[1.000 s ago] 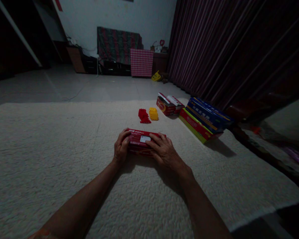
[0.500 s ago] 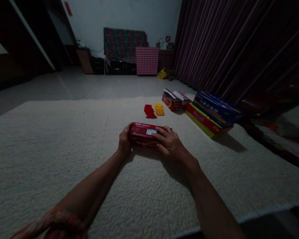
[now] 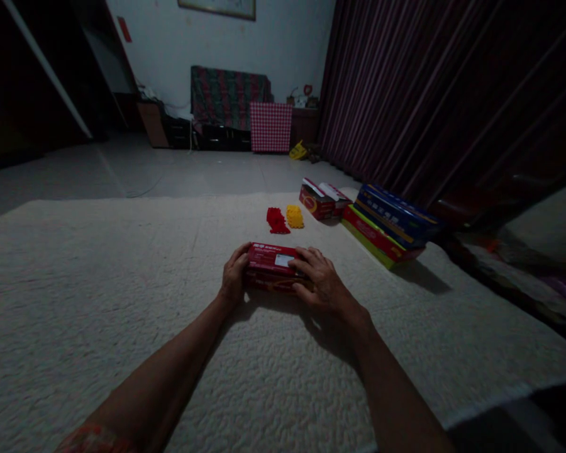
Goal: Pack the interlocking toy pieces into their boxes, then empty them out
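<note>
A red cardboard box (image 3: 268, 267) with white print and a pale label rests on the cream quilted cover (image 3: 170, 365) in front of me. My left hand (image 3: 234, 275) wraps round its left end. My right hand (image 3: 321, 278) grips the right end, its fingers lying over the top edge and its thumb on the near side. Just beyond the box lie a red piece with scalloped edges (image 3: 277, 221) and a similar yellow piece (image 3: 295, 216); I cannot make out their kind.
To the right, a blue box (image 3: 396, 215) lies on a red and yellow-green box (image 3: 375, 238). Behind them stands a red box with raised flaps (image 3: 317, 202). A dark curtain (image 3: 387, 88) hangs along the right. Low furniture (image 3: 226, 137) lines the far wall.
The view has tilted up a little and shifted, so the scene sits lower and slightly left. Both hands keep their hold on the red box, which looks hardly moved.
</note>
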A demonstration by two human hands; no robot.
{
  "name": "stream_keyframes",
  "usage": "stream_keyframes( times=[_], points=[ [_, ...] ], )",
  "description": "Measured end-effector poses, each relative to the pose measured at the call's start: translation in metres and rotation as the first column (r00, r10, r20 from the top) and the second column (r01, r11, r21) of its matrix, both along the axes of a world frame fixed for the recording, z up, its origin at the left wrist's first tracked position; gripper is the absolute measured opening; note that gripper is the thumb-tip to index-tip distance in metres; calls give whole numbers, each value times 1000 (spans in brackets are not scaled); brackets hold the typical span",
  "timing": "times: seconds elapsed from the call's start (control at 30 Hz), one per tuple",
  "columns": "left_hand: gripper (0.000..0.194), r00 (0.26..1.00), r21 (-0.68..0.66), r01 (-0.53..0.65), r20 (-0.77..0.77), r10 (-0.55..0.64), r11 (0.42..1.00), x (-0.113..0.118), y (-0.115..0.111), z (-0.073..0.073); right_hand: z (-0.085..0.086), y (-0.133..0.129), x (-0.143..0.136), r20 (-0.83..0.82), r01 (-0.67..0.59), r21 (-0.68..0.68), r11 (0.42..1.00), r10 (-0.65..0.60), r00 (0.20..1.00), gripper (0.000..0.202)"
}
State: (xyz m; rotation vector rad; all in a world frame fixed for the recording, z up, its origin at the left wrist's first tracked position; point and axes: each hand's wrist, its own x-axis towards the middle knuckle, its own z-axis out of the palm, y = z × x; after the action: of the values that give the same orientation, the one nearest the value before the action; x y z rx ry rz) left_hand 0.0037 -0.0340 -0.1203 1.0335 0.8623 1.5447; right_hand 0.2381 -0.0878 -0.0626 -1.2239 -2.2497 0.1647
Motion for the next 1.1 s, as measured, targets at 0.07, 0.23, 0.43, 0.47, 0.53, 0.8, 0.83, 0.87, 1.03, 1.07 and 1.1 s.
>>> stream_keyframes(
  times=[0.07,0.23,0.43,0.47,0.53,0.8,0.83,0.87,1.03,1.07,1.1],
  points=[
    [57,1000,-23,-2,-2,2,1000,0,-1,1,2,-2,1,8,19,-20,1000,-19,1000,49],
    [60,1000,-48,5,-26,-6,999,-1,-1,1,6,-4,12,-30,54,-84,995,-57,998,41],
    [63,999,-78,-7,-44,3,997,-1,-3,0,5,-5,23,-84,55,-136,989,-67,994,40],
    [64,999,-85,-6,-41,2,996,-1,-3,0,5,-4,23,-94,50,-141,989,-64,994,39],
    [64,999,-95,3,-33,-6,996,-2,-4,-1,5,-2,23,-116,41,-162,986,-60,991,40],
    [62,999,-88,8,-37,-12,996,-5,-3,-6,12,10,27,-158,-34,-254,967,-7,987,46],
    [63,999,-91,3,-39,-7,996,-5,-3,-6,13,11,27,-149,-40,-262,964,1,989,47],
    [63,999,-94,0,-41,-4,996,-5,-3,-6,14,11,28,-139,-42,-268,962,4,990,49],
    [64,999,-120,-11,-35,7,993,-5,-5,-3,14,8,26,-136,-42,-269,962,6,991,52],
    [63,999,-126,-18,-30,14,992,-5,-4,-2,13,9,25,-143,-44,-263,964,7,990,51],
    [61,999,-131,-26,-24,23,991,-3,-3,-1,12,9,26,-151,-44,-256,966,5,989,51]
  ],
)
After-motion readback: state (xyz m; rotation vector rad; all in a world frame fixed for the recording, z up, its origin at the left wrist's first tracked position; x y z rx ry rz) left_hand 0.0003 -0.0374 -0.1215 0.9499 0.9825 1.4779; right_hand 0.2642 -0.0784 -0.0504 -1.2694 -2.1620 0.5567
